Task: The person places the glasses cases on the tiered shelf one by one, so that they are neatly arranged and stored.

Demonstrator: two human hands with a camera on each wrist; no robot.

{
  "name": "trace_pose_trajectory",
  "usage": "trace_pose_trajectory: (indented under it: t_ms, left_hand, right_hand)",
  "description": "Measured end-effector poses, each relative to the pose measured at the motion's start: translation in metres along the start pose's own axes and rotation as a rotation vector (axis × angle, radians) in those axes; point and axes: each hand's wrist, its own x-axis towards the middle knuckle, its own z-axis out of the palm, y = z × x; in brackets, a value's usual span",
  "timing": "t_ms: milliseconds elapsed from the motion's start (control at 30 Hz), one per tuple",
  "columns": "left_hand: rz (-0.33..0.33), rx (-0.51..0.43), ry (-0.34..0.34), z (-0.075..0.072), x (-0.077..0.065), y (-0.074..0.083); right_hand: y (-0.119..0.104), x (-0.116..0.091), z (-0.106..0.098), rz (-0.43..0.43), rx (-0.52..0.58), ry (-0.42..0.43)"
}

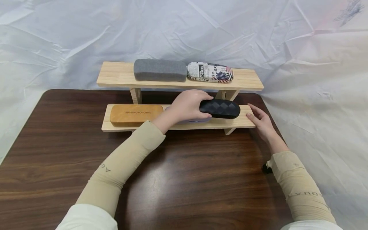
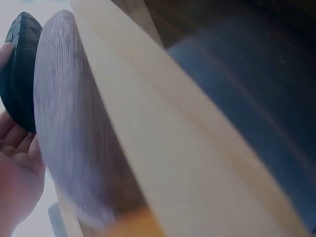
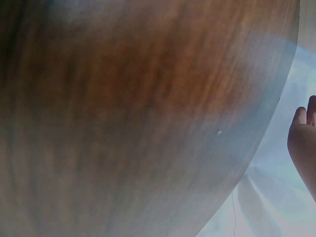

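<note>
Held by my left hand (image 1: 188, 105) is a black glasses case (image 1: 221, 108) with a diamond pattern, thumb and fingers around its left end. It hangs over the right part of the lower wooden shelf (image 1: 244, 121). Partly hidden under that hand lies a purple glasses case (image 2: 69, 113), with a streaky surface in the left wrist view. A tan case (image 1: 136, 115) lettered "REFUELING FOR CHINA" lies on the same shelf's left part. My right hand (image 1: 261, 123) touches the shelf's right end, thumb on top and fingers stretched along the far corner.
Behind and higher, an upper wooden shelf (image 1: 115, 75) carries a grey case (image 1: 160, 70) and a newspaper-print case (image 1: 210, 72). Both shelves stand on a dark brown wooden table (image 1: 187, 179). White crumpled sheeting (image 1: 115, 32) hangs behind and to the right.
</note>
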Motion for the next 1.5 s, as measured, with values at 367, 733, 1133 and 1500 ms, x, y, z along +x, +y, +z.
trace_pose_trajectory:
  t_ms: [367,733,1133,1500]
  left_hand:
    - [-0.016,-0.004,-0.008,0.023,0.034,0.018]
    - [-0.086,-0.005,-0.077,0.041,0.06,0.033]
    - [-0.112,0.02,-0.118,0.057,0.074,0.042]
    - [-0.149,0.033,-0.173,0.06,0.074,0.042]
  right_hand:
    - [0.0,-0.003,-0.003,-0.022,0.102,-0.021]
    - [0.001,-0.006,-0.005,0.019,0.153,0.007]
    - [0.0,-0.004,-0.006,0.026,0.132,-0.022]
    - [0.001,-0.005,-0.005,0.016,0.12,-0.016]
